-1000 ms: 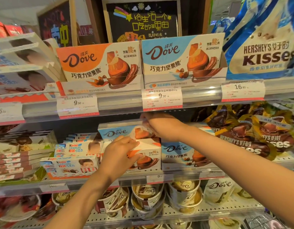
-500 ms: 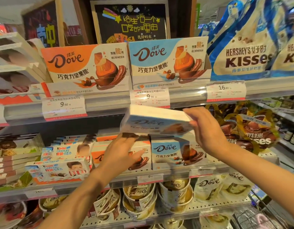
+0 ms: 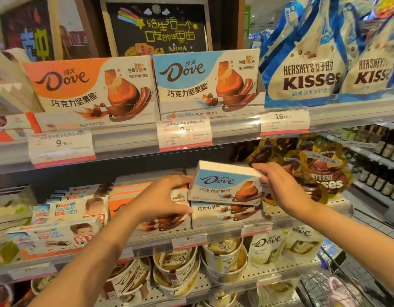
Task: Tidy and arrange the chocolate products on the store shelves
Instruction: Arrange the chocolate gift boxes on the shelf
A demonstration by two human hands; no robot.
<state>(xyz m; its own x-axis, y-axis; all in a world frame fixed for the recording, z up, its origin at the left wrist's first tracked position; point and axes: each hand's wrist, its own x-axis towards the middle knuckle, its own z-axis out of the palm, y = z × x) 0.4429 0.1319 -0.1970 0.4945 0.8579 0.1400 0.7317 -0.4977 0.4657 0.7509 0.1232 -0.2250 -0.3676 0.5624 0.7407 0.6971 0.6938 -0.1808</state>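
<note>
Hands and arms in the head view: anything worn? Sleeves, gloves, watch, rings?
Nothing worn that shows. The left hand and right hand are bare: no gloves, and no rings visible on the fingers in view. Both forearms are bare to the frame's edge, with no sleeve, watch or wristband. Whether sleeves start higher up cannot be told.

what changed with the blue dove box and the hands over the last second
The right hand pulled the blue Dove box out of the middle shelf, then lowered it upright in front of the blue stack. The left hand stayed gripping the orange Dove box.
</note>
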